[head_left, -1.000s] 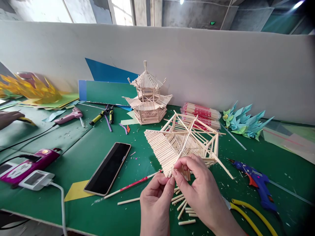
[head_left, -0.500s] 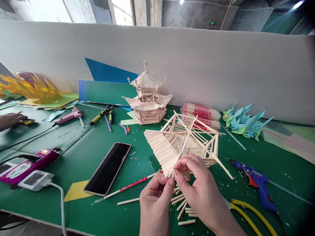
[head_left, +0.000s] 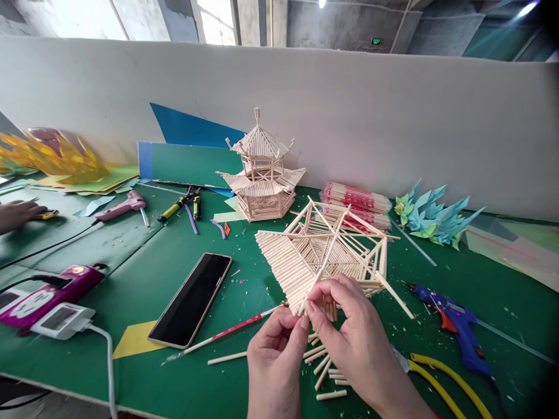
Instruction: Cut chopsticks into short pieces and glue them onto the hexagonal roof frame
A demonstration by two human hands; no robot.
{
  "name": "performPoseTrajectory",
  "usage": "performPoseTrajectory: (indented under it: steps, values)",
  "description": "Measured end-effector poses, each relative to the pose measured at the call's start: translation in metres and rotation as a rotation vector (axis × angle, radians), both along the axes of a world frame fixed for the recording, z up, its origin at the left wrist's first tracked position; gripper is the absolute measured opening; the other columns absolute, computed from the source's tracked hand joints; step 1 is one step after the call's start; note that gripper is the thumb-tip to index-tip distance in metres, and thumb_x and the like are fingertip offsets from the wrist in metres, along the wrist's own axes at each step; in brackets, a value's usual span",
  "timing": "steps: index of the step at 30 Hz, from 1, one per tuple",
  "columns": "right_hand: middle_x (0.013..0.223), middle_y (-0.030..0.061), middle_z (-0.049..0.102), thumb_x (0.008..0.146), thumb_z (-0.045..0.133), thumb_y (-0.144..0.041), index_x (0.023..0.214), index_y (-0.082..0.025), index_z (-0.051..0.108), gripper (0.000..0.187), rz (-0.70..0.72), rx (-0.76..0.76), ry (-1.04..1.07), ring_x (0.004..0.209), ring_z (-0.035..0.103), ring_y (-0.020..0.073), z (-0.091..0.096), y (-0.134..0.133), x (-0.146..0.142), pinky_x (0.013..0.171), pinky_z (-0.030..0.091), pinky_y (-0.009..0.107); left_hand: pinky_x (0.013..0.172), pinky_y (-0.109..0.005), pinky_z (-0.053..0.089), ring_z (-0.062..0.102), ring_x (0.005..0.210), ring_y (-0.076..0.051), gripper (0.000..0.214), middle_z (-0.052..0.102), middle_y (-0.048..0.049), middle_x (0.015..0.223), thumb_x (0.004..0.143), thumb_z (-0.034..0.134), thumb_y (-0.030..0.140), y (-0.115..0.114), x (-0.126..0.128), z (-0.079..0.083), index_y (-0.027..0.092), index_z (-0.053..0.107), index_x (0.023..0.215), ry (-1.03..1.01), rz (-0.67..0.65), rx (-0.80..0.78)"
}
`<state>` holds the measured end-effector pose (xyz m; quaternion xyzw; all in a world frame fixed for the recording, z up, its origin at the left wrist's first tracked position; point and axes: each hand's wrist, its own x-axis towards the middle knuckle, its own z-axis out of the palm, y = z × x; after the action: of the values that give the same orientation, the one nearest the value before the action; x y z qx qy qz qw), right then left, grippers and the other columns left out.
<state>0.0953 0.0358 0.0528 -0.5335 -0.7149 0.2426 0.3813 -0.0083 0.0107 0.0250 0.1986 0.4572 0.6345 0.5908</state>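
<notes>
A hexagonal roof frame of thin wooden sticks (head_left: 323, 250) rests tilted on the green table (head_left: 144, 262). My left hand (head_left: 275, 355) and my right hand (head_left: 353, 337) meet at its near corner, both pinched on the ends of the sticks there. Several short cut sticks (head_left: 325, 372) lie on the table under my hands. A finished two-tier stick pagoda (head_left: 262, 174) stands behind the frame.
A phone (head_left: 192, 297) lies left of my hands beside a wrapped chopstick (head_left: 227, 331). Blue glue gun (head_left: 456, 323) and yellow-handled cutters (head_left: 441, 381) lie to the right. Packs of chopsticks (head_left: 358, 203), paper flowers (head_left: 432, 215), pink glue gun (head_left: 122, 206). Another person's hand (head_left: 15, 212) at far left.
My hands stay pinched on the frame's near corner, barely shifting. The other person's hand at far left has moved slightly.
</notes>
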Motion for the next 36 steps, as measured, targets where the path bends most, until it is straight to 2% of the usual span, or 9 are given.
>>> performPoseTrajectory:
  steps: [3, 7, 15, 23, 29, 36]
  values:
    - [0.08, 0.0004, 0.052, 0.083, 0.051, -0.016, 0.08, -0.021, 0.052, 0.006, 0.011, -0.016, 0.031, 0.08, 0.048, 0.0175, 0.0013, -0.0008, 0.0009, 0.07, 0.04, 0.033, 0.06, -0.02, 0.041, 0.048, 0.062, -0.011, 0.015, 0.055, 0.0015, 0.062, 0.058, 0.077, 0.025, -0.0004, 0.0, -0.0002, 0.015, 0.066, 0.058, 0.007, 0.015, -0.007]
    - [0.081, 0.0013, 0.052, 0.089, 0.042, -0.023, 0.081, -0.021, 0.051, 0.013, 0.034, -0.065, 0.108, 0.079, 0.048, 0.017, 0.0036, -0.0009, 0.0019, 0.071, 0.04, 0.032, 0.055, -0.019, 0.039, 0.045, 0.057, -0.01, 0.015, 0.056, -0.0003, 0.061, 0.063, 0.073, 0.028, -0.0018, -0.0011, 0.0019, 0.014, 0.068, 0.06, 0.025, 0.009, -0.02]
    - [0.083, 0.0021, 0.053, 0.09, 0.04, -0.026, 0.083, -0.022, 0.053, 0.015, 0.009, -0.072, 0.213, 0.079, 0.049, 0.0171, 0.0007, -0.0043, 0.0037, 0.071, 0.041, 0.032, 0.054, -0.02, 0.038, 0.043, 0.059, -0.011, 0.017, 0.055, -0.0011, 0.065, 0.065, 0.072, 0.03, -0.0022, -0.0005, 0.0081, 0.014, 0.067, 0.065, 0.042, -0.03, -0.031]
    - [0.082, 0.0021, 0.053, 0.085, 0.048, -0.019, 0.083, -0.02, 0.053, 0.005, -0.02, 0.054, 0.141, 0.079, 0.049, 0.0172, -0.0003, -0.0073, 0.0064, 0.071, 0.042, 0.033, 0.054, -0.019, 0.036, 0.04, 0.057, -0.008, 0.017, 0.051, 0.0019, 0.061, 0.064, 0.073, 0.028, -0.0001, 0.0029, 0.0053, 0.013, 0.064, 0.064, 0.014, -0.042, -0.071]
    - [0.082, 0.0022, 0.054, 0.082, 0.05, -0.014, 0.083, -0.02, 0.053, 0.007, -0.011, 0.11, 0.084, 0.079, 0.048, 0.0176, -0.0016, -0.0049, 0.0046, 0.07, 0.042, 0.033, 0.055, -0.019, 0.037, 0.04, 0.057, -0.009, 0.018, 0.049, 0.003, 0.06, 0.065, 0.073, 0.028, 0.0011, 0.0046, 0.0046, 0.014, 0.062, 0.062, 0.007, -0.016, -0.075]
    - [0.079, 0.0015, 0.054, 0.081, 0.05, -0.012, 0.08, -0.021, 0.053, 0.009, 0.012, 0.111, 0.049, 0.078, 0.049, 0.0182, -0.0035, -0.0037, 0.0035, 0.068, 0.041, 0.033, 0.054, -0.02, 0.038, 0.042, 0.056, -0.009, 0.021, 0.049, 0.0025, 0.058, 0.061, 0.075, 0.029, 0.0012, 0.0058, 0.0028, 0.013, 0.062, 0.06, 0.046, 0.028, -0.063]
